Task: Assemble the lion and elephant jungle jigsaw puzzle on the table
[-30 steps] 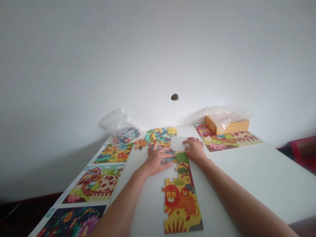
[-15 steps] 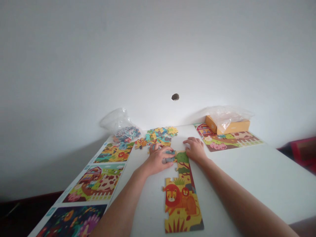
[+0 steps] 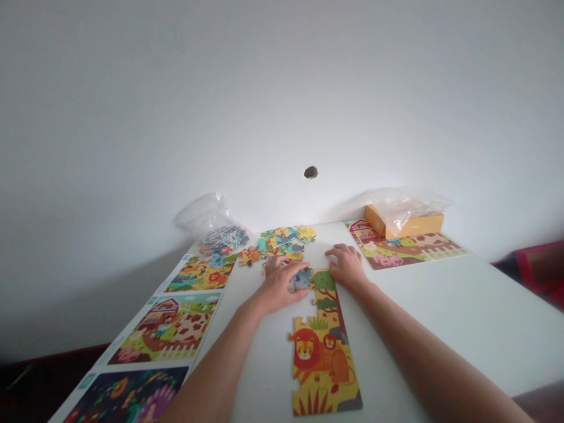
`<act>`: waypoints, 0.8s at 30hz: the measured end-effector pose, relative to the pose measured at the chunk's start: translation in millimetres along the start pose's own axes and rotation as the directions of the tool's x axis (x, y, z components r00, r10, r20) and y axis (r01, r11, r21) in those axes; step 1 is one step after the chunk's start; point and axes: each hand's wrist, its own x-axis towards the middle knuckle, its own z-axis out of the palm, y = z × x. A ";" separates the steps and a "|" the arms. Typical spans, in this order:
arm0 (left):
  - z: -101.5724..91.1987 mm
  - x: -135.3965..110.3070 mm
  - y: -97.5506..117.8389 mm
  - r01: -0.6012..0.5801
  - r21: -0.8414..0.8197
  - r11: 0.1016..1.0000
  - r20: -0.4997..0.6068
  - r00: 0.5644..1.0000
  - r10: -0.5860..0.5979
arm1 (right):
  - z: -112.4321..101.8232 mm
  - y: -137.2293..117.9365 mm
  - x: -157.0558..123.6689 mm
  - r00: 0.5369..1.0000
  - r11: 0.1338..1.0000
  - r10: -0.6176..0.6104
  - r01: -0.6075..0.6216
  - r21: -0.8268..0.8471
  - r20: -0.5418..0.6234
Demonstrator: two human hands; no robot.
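Just below the frame's centre, the left hand [image 3: 277, 286] has thumb and forefinger parted around a blue-grey puzzle piece [image 3: 302, 279] (whether they pinch it, I cannot tell), by the upper left of the joined lion puzzle [image 3: 325, 352], lower centre. Right of the puzzle's top end, the right hand [image 3: 350, 267] rests with fingers loosely parted.

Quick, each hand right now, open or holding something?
Left hand: open around a blue-grey puzzle piece; grip can't be told.
Right hand: open beside the lion puzzle, nothing visibly held.
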 end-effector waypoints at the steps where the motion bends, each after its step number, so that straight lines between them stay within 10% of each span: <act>1: 0.4 0.1 -0.5 -0.003 0.005 1.000 0.003 1.000 0.003 | -0.3 -0.3 0.0 1.000 1.000 0.000 0.000 0.001 0.001; 24: -16.6 -3.2 1.6 -0.050 -0.073 0.996 0.043 0.998 0.053 | 0.9 1.8 0.5 0.998 0.999 -0.036 0.035 0.020 0.057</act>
